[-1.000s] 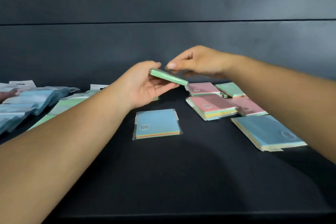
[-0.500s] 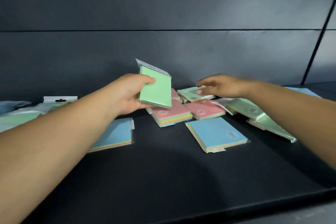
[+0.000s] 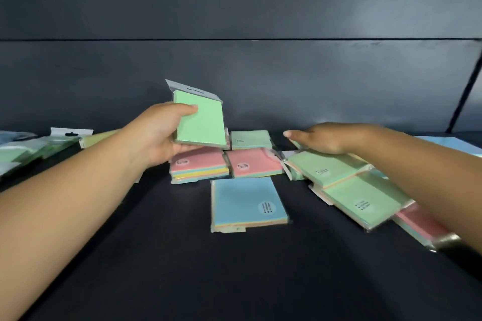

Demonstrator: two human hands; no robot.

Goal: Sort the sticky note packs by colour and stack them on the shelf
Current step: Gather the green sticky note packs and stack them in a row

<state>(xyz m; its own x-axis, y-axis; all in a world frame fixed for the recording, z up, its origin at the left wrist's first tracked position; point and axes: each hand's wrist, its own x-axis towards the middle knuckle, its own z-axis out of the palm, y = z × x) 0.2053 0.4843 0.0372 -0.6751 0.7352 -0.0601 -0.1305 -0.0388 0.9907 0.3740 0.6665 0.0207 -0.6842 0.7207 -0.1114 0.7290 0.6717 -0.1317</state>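
Left hand (image 3: 159, 135) grips green sticky note pack (image 3: 199, 118) upright above pink packs (image 3: 199, 165), likely carrying it toward green row (image 3: 52, 144) at far left. Right hand (image 3: 320, 141), fingers flat, rests on green pack (image 3: 323, 168), probably next pick. Blue pack (image 3: 247, 203) lies alone on shelf (image 3: 182, 268).

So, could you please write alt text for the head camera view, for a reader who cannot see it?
A person's left hand holds up a green sticky note pack above a dark shelf, while the right hand rests flat on other green packs. Pink packs and a blue pack lie between the arms.
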